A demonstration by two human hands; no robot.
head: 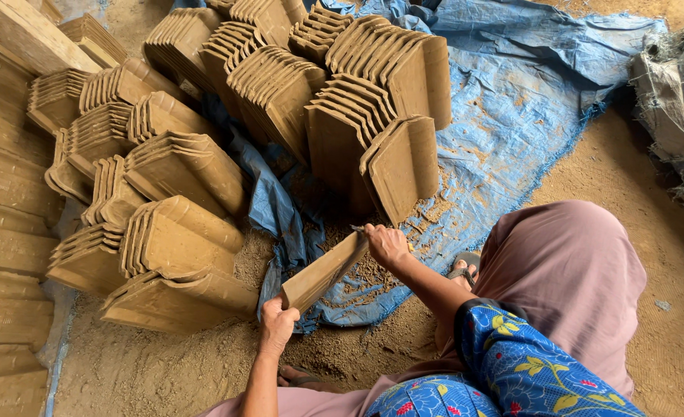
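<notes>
Blue flowered cloth [512,363] and a mauve skirt [566,270] over the person's lap fill the near edge of the view, and just beyond them both bare hands hold one unfired clay roof tile [323,272]. Taking that tile as the landmark: it is tilted on edge, with its long axis running from its lower end nearest the person up and away to the far right. The left hand [276,320] is closed around the lower near end, gripping it from beneath. The right hand [386,245] is closed at the upper far end, and a thin, dark, blade-like tool seems to poke out of its fist against the tile's top edge; what the tool is cannot be told. So the tile spans the gap between the hands, each hand at one end, with the left nearer the body. Under the tile and beyond it lies a crumpled blue tarpaulin [527,100] strewn with clay crumbs. Left of the tile, just beside its lower end, are leaning stacks of like tiles [180,247], and more stacks [373,100] stand beyond it. Right of the tile, near the skirt, a sandalled foot [462,269] rests on the tarpaulin's edge.
</notes>
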